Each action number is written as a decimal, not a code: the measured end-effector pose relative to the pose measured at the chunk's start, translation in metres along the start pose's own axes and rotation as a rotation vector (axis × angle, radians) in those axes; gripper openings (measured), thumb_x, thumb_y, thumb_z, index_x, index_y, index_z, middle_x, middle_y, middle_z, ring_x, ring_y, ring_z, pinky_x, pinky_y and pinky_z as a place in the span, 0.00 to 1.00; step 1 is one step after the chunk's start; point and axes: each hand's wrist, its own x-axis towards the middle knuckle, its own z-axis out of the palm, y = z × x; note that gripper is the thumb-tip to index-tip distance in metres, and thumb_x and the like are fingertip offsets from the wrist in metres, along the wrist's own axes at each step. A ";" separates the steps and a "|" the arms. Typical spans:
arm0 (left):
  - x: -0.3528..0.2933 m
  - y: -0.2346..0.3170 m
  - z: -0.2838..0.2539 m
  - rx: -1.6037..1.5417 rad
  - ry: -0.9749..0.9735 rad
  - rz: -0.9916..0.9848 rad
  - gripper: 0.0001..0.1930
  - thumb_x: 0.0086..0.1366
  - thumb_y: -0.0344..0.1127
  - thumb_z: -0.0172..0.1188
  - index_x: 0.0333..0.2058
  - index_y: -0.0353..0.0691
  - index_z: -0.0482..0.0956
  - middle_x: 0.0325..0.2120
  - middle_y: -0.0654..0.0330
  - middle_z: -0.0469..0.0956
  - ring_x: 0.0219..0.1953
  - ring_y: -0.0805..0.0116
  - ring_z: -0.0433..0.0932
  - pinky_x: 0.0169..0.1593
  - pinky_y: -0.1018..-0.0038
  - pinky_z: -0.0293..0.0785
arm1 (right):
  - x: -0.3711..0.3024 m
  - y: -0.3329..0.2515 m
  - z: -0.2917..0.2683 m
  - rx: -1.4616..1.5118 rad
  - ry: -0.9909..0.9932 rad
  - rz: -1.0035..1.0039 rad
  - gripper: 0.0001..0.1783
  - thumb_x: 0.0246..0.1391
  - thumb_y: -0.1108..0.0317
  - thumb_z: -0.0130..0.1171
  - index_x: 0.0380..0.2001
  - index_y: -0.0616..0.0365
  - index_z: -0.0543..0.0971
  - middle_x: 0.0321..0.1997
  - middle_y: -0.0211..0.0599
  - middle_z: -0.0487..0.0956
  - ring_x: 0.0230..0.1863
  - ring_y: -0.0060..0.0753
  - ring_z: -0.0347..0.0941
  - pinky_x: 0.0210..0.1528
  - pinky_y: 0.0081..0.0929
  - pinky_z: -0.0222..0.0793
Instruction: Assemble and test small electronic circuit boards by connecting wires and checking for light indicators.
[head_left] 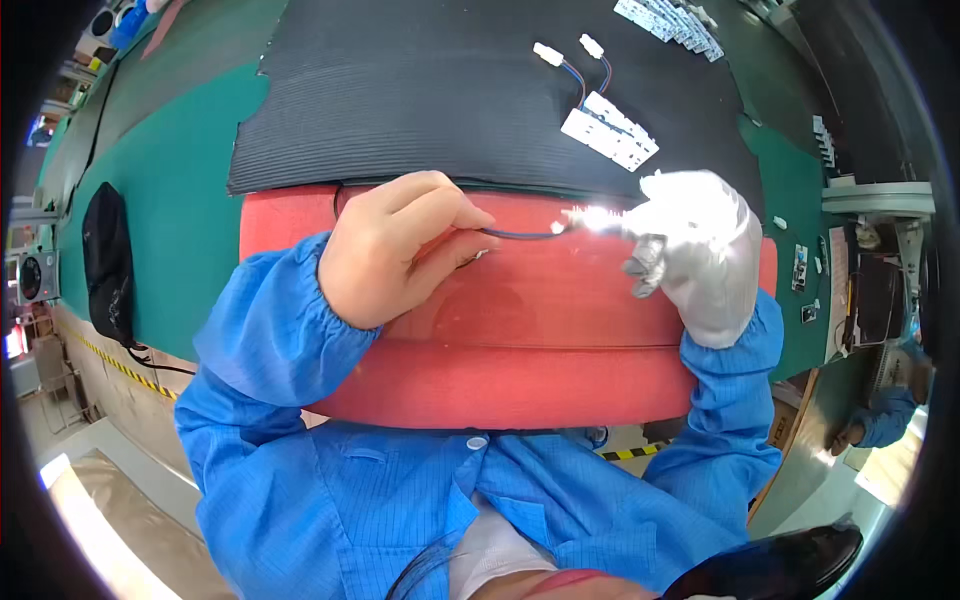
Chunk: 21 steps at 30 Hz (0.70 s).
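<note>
My left hand (395,245), bare, is closed in a pinch on one end of a thin dark cable (525,236); the tip inside the fingers is mostly hidden. The cable runs right to a small LED board (598,218) that glows bright white. In a white-grey glove, my right hand (700,250) grips the right end of that board; glare washes out its detail. Both hands are above a red padded cushion (520,385). Beyond them, white circuit boards (610,132) with short cables and white plugs lie on a black ribbed mat (430,90).
A stack of similar boards (670,25) lies at the far right of the mat. Green table covering (180,150) shows at the left, with a black pouch (108,260) on it. Small parts (800,268) lie at the right, near another person's blue sleeve (885,418).
</note>
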 end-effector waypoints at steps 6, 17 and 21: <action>0.000 -0.007 0.001 0.016 0.028 0.060 0.08 0.53 0.27 0.64 0.31 0.34 0.77 0.23 0.55 0.73 0.24 0.61 0.74 0.26 0.72 0.70 | 0.012 -0.005 0.004 -0.198 0.004 0.334 0.16 0.55 0.63 0.52 0.40 0.67 0.74 0.14 0.38 0.75 0.08 0.20 0.68 0.07 0.12 0.64; -0.002 -0.011 -0.004 0.008 0.099 0.087 0.04 0.55 0.27 0.62 0.30 0.36 0.79 0.23 0.58 0.73 0.23 0.67 0.74 0.27 0.76 0.71 | 0.012 0.005 0.006 -0.147 0.055 0.215 0.17 0.54 0.63 0.51 0.40 0.68 0.74 0.18 0.39 0.76 0.10 0.19 0.69 0.09 0.11 0.65; -0.002 -0.010 -0.005 0.007 0.090 0.081 0.05 0.53 0.27 0.64 0.30 0.36 0.79 0.23 0.57 0.74 0.24 0.67 0.74 0.27 0.76 0.71 | 0.011 0.005 0.004 -0.201 0.049 0.179 0.18 0.54 0.63 0.52 0.41 0.68 0.72 0.19 0.41 0.76 0.12 0.21 0.70 0.10 0.14 0.67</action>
